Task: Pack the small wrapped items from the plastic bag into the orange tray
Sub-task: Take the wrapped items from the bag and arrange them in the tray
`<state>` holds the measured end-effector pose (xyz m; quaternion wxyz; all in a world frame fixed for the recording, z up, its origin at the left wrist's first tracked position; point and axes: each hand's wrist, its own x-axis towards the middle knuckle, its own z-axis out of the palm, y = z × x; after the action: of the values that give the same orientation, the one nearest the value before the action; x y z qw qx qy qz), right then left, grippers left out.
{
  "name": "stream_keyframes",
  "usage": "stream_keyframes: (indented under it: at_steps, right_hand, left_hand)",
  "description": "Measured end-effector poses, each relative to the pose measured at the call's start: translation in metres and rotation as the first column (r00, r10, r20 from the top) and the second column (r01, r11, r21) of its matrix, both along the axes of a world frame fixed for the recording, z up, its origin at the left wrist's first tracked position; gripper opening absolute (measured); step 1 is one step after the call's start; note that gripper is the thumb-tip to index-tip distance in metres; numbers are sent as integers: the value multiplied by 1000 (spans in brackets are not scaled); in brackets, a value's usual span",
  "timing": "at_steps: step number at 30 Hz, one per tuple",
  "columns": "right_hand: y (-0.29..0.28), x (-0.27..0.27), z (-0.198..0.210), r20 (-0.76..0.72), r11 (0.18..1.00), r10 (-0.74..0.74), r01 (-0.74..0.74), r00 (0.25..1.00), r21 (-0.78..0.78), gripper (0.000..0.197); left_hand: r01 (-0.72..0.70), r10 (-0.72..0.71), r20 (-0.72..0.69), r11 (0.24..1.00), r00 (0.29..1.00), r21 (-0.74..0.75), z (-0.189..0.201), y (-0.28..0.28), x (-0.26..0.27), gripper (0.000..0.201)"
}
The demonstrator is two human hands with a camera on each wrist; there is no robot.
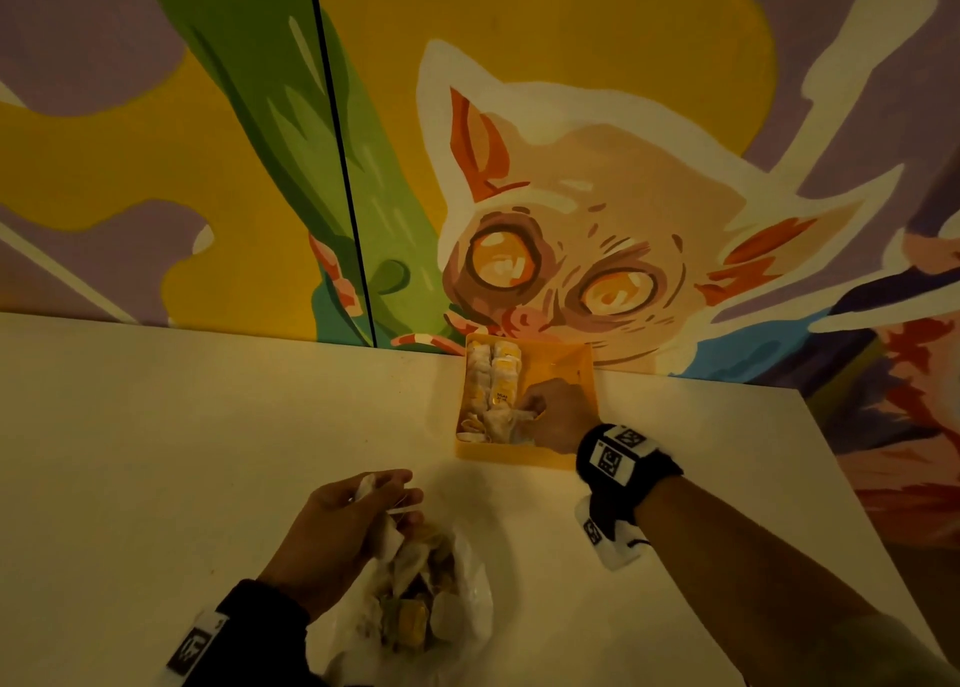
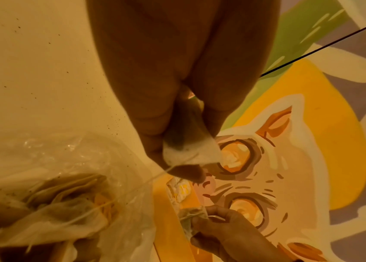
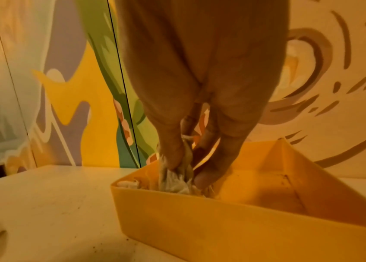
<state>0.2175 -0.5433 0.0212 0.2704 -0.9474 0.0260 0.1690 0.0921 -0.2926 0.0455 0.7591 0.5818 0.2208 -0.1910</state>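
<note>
The orange tray (image 1: 514, 458) stands at the back of the white table against the wall. Yellow-and-white wrapped packets (image 1: 493, 374) are stacked along its left side. My right hand (image 1: 535, 408) reaches into the tray's near part and pinches a crumpled pale sachet (image 3: 175, 179) low inside the tray (image 3: 200, 221). My left hand (image 1: 400, 504) hovers over the clear plastic bag (image 1: 462, 608), which holds several more sachets. It pinches a small white sachet (image 2: 188, 147), and a thin string (image 2: 132, 186) runs from it down into the bag (image 2: 43, 159).
A painted mural wall (image 1: 571, 166) rises right behind the tray. The table (image 1: 156, 452) ends in a slanted edge at the right (image 1: 852, 478). Dark crumbs speckle the tabletop (image 2: 20, 70) near the bag. The right half of the tray floor (image 3: 278, 195) is bare.
</note>
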Motion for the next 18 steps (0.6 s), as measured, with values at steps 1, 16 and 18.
stream_keyframes:
  at_steps: [1, 16, 18]
  right_hand:
    - [3, 2, -3, -19, 1000, 11, -12, 1000, -16, 22]
    - [16, 26, -11, -156, 989, 60, -80, 986, -127, 30]
    - [17, 27, -14, -175, 986, 67, -92, 982, -139, 25]
  left_hand:
    - [-4, 3, -8, 1000, 1000, -3, 0, 1, 1, 21]
    - [-15, 15, -44, 1000, 999, 6, 1, 8, 5, 21]
    - [-18, 18, -50, 1000, 999, 2, 1, 8, 5, 20]
